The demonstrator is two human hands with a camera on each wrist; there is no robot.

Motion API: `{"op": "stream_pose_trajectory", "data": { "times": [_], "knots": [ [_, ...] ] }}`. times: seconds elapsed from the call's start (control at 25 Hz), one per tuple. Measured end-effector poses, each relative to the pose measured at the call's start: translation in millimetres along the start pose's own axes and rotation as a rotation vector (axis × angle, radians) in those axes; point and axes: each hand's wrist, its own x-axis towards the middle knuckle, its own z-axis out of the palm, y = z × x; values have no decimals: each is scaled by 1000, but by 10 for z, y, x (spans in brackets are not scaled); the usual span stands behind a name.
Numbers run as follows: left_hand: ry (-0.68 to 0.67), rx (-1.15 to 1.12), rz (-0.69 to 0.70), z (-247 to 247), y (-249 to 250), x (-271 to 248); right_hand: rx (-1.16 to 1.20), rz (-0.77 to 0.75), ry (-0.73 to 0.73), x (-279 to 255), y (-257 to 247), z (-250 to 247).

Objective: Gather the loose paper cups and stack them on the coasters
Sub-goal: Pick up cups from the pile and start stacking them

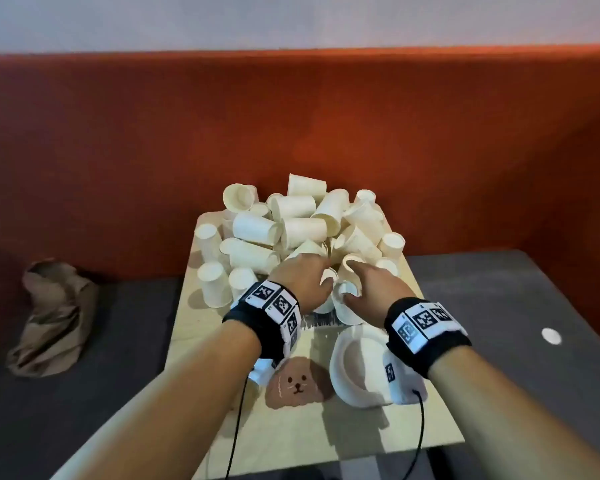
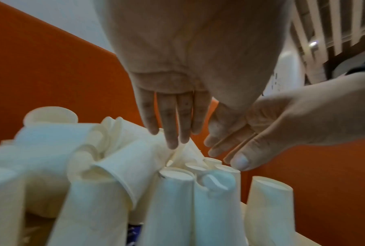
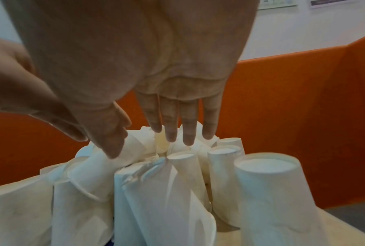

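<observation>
A heap of cream paper cups (image 1: 291,220) covers the far half of the light wooden board (image 1: 208,327); some lie on their sides, some stand upside down. Both hands reach into its near edge. My left hand (image 1: 321,271) has straight fingers (image 2: 173,139) pointing down onto a crumpled cup (image 2: 190,151). My right hand (image 1: 349,289) is spread too, its thumb (image 2: 239,162) touching the base of an upside-down cup (image 2: 226,168). Upside-down cups (image 3: 268,183) stand packed under both palms. A brown dog-face coaster (image 1: 300,381) lies near me, and a dark patterned coaster (image 1: 317,322) shows between the wrists.
A wide white cup-like shape (image 1: 350,368) sits right of the dog coaster, partly hidden by my right wrist. A crumpled brown paper bag (image 1: 49,317) lies on the grey seat at left. An orange backrest (image 1: 291,116) rises behind the heap. A small white disc (image 1: 551,336) lies at right.
</observation>
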Motion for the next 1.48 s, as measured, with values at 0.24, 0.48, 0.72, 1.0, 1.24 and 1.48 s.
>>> {"op": "stream_pose_trajectory", "data": {
  "times": [0.24, 0.48, 0.72, 1.0, 1.24, 1.48],
  "knots": [
    [79, 4, 35, 506, -5, 18, 6, 21, 134, 11, 158, 375],
    [280, -70, 64, 924, -112, -176, -65, -29, 314, -31, 261, 729],
    [463, -143, 141, 997, 74, -731, 21, -71, 498, -469, 284, 756],
    [284, -275, 139, 978, 332, -755, 259, -112, 617, -975, 362, 630],
    [413, -486, 129, 1094, 431, -341, 489, -199, 642, -870, 685, 476],
    [404, -489, 107, 1095, 334, 114, 525, 62, 533, -307, 1203, 520]
  ]
}}
